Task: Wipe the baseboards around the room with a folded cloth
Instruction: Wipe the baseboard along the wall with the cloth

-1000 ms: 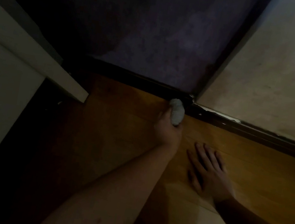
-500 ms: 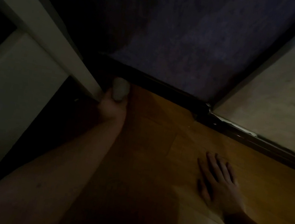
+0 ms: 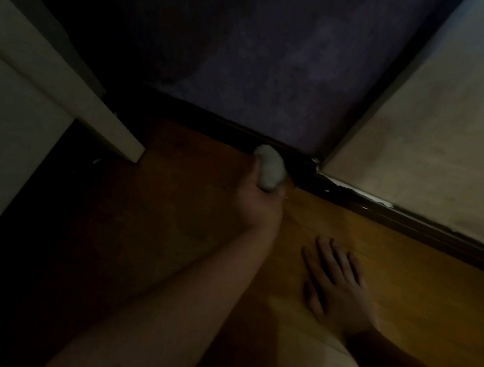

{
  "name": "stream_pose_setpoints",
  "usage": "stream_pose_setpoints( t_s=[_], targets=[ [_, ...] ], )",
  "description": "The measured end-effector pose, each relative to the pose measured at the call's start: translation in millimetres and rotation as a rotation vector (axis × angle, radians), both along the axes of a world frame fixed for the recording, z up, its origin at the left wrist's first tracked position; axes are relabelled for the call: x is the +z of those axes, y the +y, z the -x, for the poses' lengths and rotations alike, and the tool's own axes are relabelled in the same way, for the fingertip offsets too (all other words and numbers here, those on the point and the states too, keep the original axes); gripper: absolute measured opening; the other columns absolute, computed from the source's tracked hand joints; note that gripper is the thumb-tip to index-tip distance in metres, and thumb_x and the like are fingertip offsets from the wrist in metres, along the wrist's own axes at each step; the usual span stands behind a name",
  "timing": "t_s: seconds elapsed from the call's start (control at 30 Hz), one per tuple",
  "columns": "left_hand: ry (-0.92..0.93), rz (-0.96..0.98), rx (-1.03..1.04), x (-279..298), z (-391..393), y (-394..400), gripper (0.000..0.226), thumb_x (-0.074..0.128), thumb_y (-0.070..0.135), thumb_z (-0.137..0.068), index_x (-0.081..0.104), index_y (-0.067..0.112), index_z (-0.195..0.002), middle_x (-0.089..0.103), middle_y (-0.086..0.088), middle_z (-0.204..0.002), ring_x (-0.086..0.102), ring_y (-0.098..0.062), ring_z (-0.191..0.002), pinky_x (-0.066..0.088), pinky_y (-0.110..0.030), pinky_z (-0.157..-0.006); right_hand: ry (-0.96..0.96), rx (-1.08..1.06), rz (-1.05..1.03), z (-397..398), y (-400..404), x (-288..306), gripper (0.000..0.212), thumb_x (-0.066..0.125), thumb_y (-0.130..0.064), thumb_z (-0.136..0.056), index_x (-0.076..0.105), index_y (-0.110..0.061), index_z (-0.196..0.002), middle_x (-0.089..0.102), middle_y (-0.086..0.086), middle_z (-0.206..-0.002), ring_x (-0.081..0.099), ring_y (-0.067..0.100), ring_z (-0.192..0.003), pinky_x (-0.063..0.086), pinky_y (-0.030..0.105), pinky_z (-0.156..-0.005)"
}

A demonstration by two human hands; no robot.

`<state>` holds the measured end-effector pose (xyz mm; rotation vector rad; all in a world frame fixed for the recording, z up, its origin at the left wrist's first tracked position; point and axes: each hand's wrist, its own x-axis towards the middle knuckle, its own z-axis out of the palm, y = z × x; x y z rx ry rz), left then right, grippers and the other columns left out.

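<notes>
Left hand (image 3: 258, 200) grips folded cloth (image 3: 270, 167), pressed on dark baseboard (image 3: 389, 216) just beside the room corner. Right hand (image 3: 337, 284) flat, fingers spread on floor (image 3: 411, 275). Advice: keep firm pressure, work cloth into the corner joint.

A small, pale grey-white cloth (image 3: 269, 168), bunched into a rounded, oblong wad, is pressed against the dark brown wooden baseboard (image 3: 234, 127) that runs along the foot of the purple wall. The wad lies tilted, its upper end touching the baseboard just left of the room's inner corner, its lower end tucked into the grip that holds it. The light is dim, so its folds cannot be made out. A second stretch of the same dark baseboard (image 3: 419, 224) runs rightward from the corner under the pale wall, with chipped white patches along its top edge near the corner.
</notes>
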<state>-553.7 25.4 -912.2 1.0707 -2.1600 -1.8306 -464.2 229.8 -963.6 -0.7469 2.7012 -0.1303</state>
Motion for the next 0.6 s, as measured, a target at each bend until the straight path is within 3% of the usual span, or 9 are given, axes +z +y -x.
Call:
stream_pose_setpoints(
  t_s=[0.1,0.27,0.43,0.53,0.6],
  targets=[
    [0.032,0.051,-0.141,-3,-10,30,0.068,0.078,0.007,-0.077,0.053,0.012,-0.141,0.062,-0.011,-0.133,0.058,-0.023,-0.12,0.043,-0.034,-0.105,0.033,0.004,0.041,2,3,-5,0.059,0.022,-0.05,-0.101,0.02,-0.029,-0.156,0.017,0.006,-0.164,0.014,0.029,-0.151,0.011,0.05,-0.12],
    [0.029,0.116,-0.337,-10,-18,-35,0.065,0.082,0.007,-0.075,0.059,0.013,-0.135,0.066,-0.003,-0.127,0.061,-0.012,-0.114,0.042,-0.012,-0.096,0.035,-0.009,0.04,1,9,-12,0.06,0.018,-0.053,-0.102,0.016,-0.03,-0.157,0.011,0.003,-0.165,0.01,0.027,-0.152,0.011,0.051,-0.121],
    [0.025,0.131,0.004,-1,-14,-118,0.05,0.067,0.01,-0.089,0.055,0.006,-0.137,0.063,-0.01,-0.13,0.059,-0.02,-0.119,0.046,-0.032,-0.102,0.043,0.004,0.02,2,9,-14,0.061,0.016,-0.054,-0.101,0.015,-0.03,-0.157,0.011,0.006,-0.165,0.009,0.028,-0.152,0.007,0.051,-0.121],
    [0.241,-0.058,0.366,9,19,-155,0.043,0.032,-0.001,-0.1,0.041,-0.007,-0.142,0.04,-0.022,-0.15,0.044,-0.033,-0.133,0.031,-0.043,-0.115,0.055,0.016,-0.017,1,7,-13,0.062,0.015,-0.054,-0.101,0.013,-0.029,-0.157,0.012,0.007,-0.165,0.011,0.029,-0.151,0.008,0.052,-0.12],
    [0.376,-0.401,0.592,23,42,-167,0.039,0.028,0.005,-0.104,0.045,-0.011,-0.136,0.035,-0.025,-0.153,0.05,-0.033,-0.123,0.03,-0.042,-0.112,0.056,0.021,-0.007,3,5,-7,0.063,0.016,-0.054,-0.101,0.018,-0.026,-0.157,0.013,0.008,-0.165,0.014,0.031,-0.151,0.009,0.052,-0.12]
  ],
)
